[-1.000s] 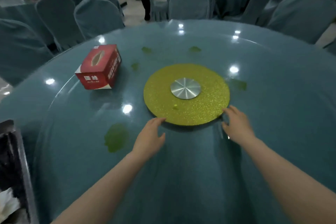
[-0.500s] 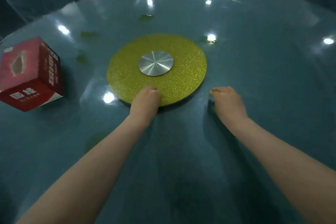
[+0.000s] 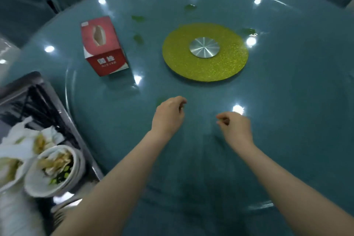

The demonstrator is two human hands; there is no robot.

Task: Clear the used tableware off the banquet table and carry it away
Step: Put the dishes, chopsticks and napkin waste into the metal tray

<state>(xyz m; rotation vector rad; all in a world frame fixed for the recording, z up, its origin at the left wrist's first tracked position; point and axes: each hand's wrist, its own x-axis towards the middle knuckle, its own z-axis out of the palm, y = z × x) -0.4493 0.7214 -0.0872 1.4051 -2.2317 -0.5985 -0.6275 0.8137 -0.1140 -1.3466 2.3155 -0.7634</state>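
Above the teal glass-topped banquet table (image 3: 287,101), the left hand (image 3: 168,115) and right hand (image 3: 236,127) hover loosely curled, holding nothing. Stacked white ceramic bowls (image 3: 53,172) of scraps look heavy, fragile and slippery; best gripped beneath the rims.

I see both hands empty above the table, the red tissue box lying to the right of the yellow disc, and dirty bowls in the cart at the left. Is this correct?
Not quite. The head view shows the tissue box to the left of the yellow disc, not the right. The rest holds: the left hand and right hand hold nothing above the table, and dirty bowls sit in the cart at the left.
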